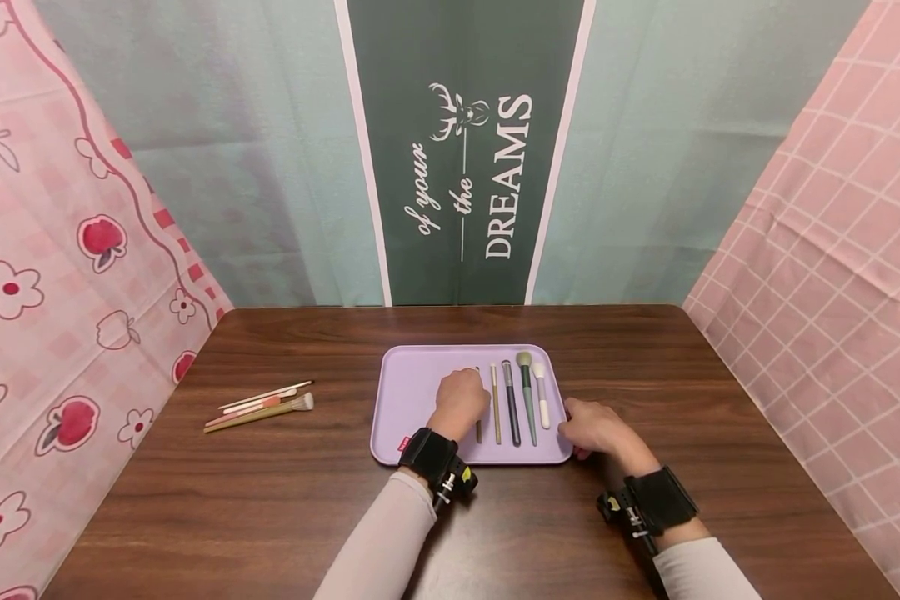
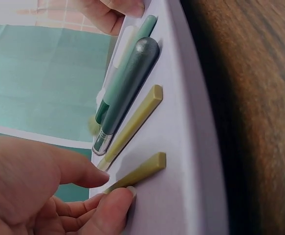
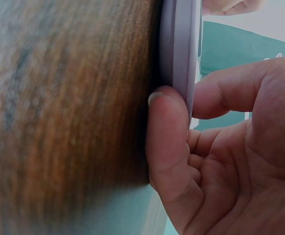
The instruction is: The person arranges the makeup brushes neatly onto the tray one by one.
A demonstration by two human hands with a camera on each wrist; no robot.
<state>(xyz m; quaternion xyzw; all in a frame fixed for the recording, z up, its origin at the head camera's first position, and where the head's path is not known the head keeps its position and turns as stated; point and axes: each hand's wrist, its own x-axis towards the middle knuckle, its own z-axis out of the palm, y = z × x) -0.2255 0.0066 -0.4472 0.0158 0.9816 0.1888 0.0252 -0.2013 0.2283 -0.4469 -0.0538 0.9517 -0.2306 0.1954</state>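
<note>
A lilac tray (image 1: pixel 412 387) lies on the table. Over its middle, my left hand (image 1: pixel 461 402) pinches a thin gold-handled makeup brush (image 2: pixel 147 169) between thumb and fingers; the brush's far end is hidden behind the hand. To the right of it on the tray lie a second gold-handled brush (image 1: pixel 497 412), a dark-handled brush (image 1: pixel 512 408), a green brush (image 1: pixel 528 404) and a white-and-lilac brush (image 1: pixel 543 400), roughly side by side. At the tray's right edge, my right hand (image 1: pixel 598 427) grips the rim (image 3: pixel 181 54) between thumb and index finger.
On the brown wooden table (image 1: pixel 285 492), left of the tray, a small group of brushes (image 1: pixel 262 413) lies slanted and close together. Hanging cloths stand behind the table and along both sides, patterned pink (image 1: pixel 97 250) on the left and checked pink (image 1: pixel 840 250) on the right.
</note>
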